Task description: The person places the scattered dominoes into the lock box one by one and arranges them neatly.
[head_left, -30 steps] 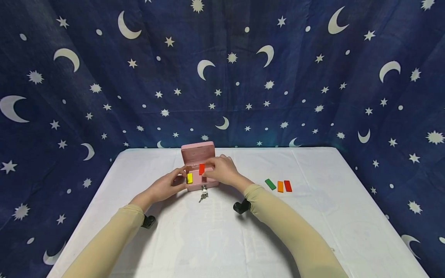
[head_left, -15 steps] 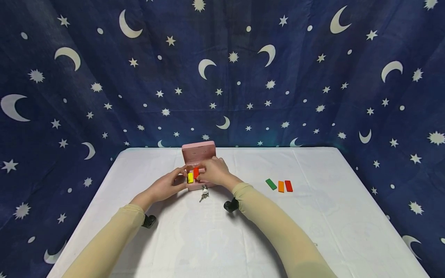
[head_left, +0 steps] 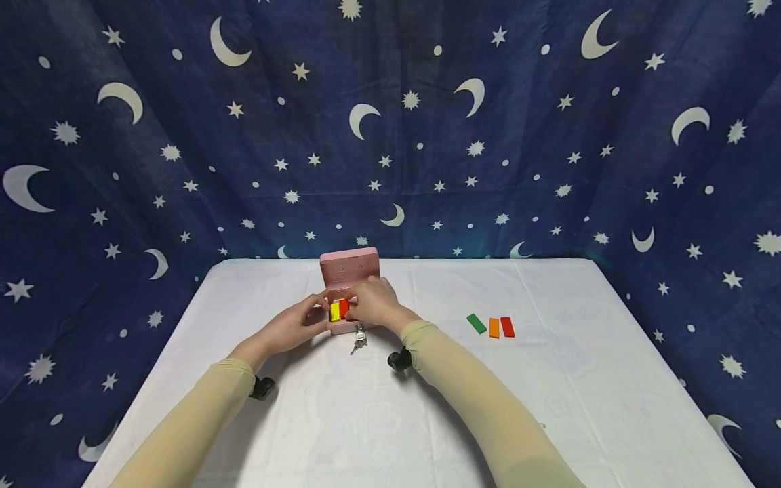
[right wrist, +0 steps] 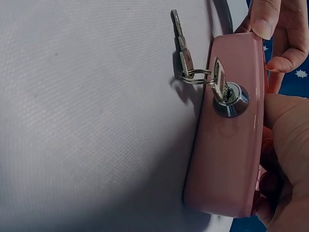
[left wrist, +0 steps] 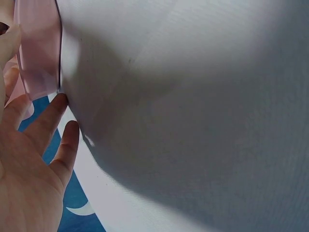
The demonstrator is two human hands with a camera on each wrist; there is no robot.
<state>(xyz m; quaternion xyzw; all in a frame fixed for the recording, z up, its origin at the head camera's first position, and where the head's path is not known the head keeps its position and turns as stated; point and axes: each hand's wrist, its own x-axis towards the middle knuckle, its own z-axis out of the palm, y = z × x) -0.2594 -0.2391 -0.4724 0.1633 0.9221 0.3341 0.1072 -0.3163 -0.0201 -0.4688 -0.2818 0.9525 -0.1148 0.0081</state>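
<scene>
A pink metal cash box point(head_left: 342, 330) stands with its lid raised near the table's far edge. My left hand point(head_left: 293, 325) holds the box at its left side, thumb at the front corner; the left wrist view shows this hand's point(left wrist: 31, 159) other fingers spread along the side wall. Inside, a yellow block point(head_left: 334, 312) lies against the left wall. My right hand point(head_left: 375, 301) reaches over the box and pinches a red block point(head_left: 344, 308) right beside the yellow one. In the right wrist view, a key point(right wrist: 220, 82) sits in the front lock; the right fingertips are partly hidden behind the rim.
To the right on the white table point(head_left: 342, 420) lie a green block point(head_left: 476, 323), an orange block point(head_left: 493, 328) and a red block point(head_left: 507, 327). A second key point(right wrist: 182, 43) hangs from the lock's ring. A blue curtain point(head_left: 427, 224) with moons and stars surrounds the table.
My right hand has moved left and down into the box, bringing the red block beside the yellow one. The left hand has stayed on the box.
</scene>
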